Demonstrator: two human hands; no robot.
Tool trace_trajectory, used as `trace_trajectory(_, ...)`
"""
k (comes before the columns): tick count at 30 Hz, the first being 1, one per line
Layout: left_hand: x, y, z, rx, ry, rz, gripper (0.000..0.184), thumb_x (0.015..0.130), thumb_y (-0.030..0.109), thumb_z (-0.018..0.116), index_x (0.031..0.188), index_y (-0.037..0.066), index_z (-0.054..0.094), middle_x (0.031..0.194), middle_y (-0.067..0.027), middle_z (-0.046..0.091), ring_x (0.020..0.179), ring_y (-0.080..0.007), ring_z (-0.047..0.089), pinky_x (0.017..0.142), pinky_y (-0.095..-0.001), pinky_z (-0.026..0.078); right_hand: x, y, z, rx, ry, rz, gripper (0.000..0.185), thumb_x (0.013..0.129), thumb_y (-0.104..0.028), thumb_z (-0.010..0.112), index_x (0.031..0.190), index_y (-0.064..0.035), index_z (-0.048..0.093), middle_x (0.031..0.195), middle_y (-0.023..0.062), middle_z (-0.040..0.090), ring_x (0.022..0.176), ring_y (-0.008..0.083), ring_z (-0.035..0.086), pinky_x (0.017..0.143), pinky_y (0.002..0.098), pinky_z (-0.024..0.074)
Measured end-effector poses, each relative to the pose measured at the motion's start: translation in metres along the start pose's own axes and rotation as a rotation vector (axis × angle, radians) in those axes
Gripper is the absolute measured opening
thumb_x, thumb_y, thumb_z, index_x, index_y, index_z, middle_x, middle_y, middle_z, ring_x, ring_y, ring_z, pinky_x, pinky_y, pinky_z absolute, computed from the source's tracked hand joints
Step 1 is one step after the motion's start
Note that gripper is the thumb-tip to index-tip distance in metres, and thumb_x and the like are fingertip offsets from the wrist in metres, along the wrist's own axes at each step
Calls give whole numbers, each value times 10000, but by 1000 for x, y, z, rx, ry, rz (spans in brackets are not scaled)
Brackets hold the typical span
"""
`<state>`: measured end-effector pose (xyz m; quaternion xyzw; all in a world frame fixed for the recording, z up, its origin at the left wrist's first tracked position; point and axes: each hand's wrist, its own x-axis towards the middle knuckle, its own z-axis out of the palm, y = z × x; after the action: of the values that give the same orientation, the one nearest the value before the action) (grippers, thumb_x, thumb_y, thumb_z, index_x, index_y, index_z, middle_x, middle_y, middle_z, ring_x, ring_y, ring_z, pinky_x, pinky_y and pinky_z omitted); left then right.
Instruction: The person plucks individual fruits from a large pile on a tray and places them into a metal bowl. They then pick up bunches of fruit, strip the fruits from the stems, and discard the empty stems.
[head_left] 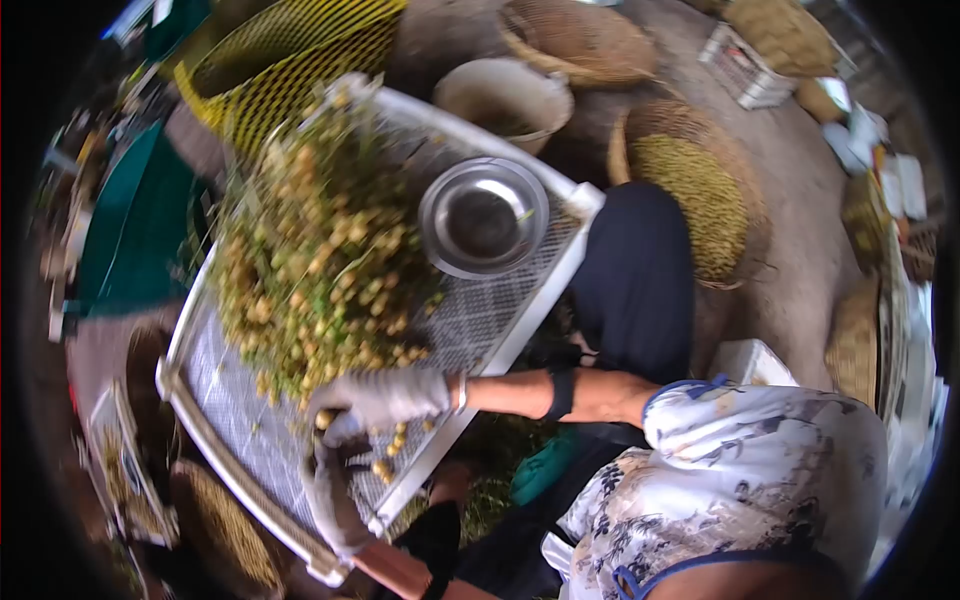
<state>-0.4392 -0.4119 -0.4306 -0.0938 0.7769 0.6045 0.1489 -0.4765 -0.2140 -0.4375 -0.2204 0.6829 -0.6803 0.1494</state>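
Observation:
My right hand (385,400), in a pale grey work glove, curls at the near edge of a heap of cut stems with round yellow-brown pods (325,250). Thumb and fingers close around a small round pod (325,418). Just below, my gloved left hand (332,495) meets the right fingertips, its fingers bent together; blur hides what they hold. Both hands are over a white-framed mesh tray (480,320), where several loose pods (383,468) lie beside them. A round metal bowl (484,218) rests on the tray past the heap.
Around the tray stand a yellow mesh basket (300,60), a white bucket (505,95), a shallow woven basket (580,40) and a basket full of pods (695,205). A green container (135,230) is at left. My dark-trousered knee (640,270) borders the tray's edge.

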Motion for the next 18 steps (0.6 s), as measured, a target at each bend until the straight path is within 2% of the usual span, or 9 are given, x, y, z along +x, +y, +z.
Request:
trace_trajectory(1,-7,19,16,98,6,-82,401,983,371,475,1108,-6,530,872,-121,675,769,-187,677,591,-263,511,1,-6,-9,-127,-114,10,397,885,-259,648,1190,-22,554,1044,113,642,902,195,601,789,329,494)
trace_trajectory(3,4,-2,15,22,46,-103,359,966,350,513,1075,14,578,814,-70,661,694,-142,633,575,-244,457,-2,6,1,-11,24,30,401,850,-280,686,1170,-63,579,927,102,658,816,227,611,753,343,501)
trace_trajectory(14,8,12,25,138,160,-102,314,956,321,533,1051,33,612,769,-38,632,633,-116,566,557,-236,395,-1,4,-10,-177,-118,-21,448,867,-210,663,1270,-74,522,1117,105,627,932,207,586,842,360,475)
trace_trajectory(15,7,14,21,142,164,-95,309,955,318,535,1049,34,615,765,-35,629,628,-113,560,555,-235,390,0,8,-8,-133,-86,-18,454,869,-204,661,1279,-75,517,1134,105,624,943,206,584,850,361,473)
trace_trajectory(16,6,17,19,140,170,-80,305,954,316,537,1046,36,618,761,-32,627,622,-111,554,553,-234,384,-1,22,1,-22,23,-9,473,878,-148,643,1322,-98,487,1186,99,600,1005,213,577,900,357,460)
trace_trajectory(17,3,22,19,130,185,-68,301,953,313,539,1044,37,621,757,-29,624,617,-108,548,552,-233,379,-1,7,-7,92,29,-91,478,884,-103,624,1336,-110,471,1270,94,559,1118,227,548,962,342,445)
trace_trajectory(18,1,21,25,113,220,-26,288,951,304,542,1024,41,635,741,-18,608,605,-99,516,542,-235,350,-9,-4,-17,333,-65,153,477,838,-61,674,1286,-121,522,1250,88,577,1106,204,551,955,291,456)
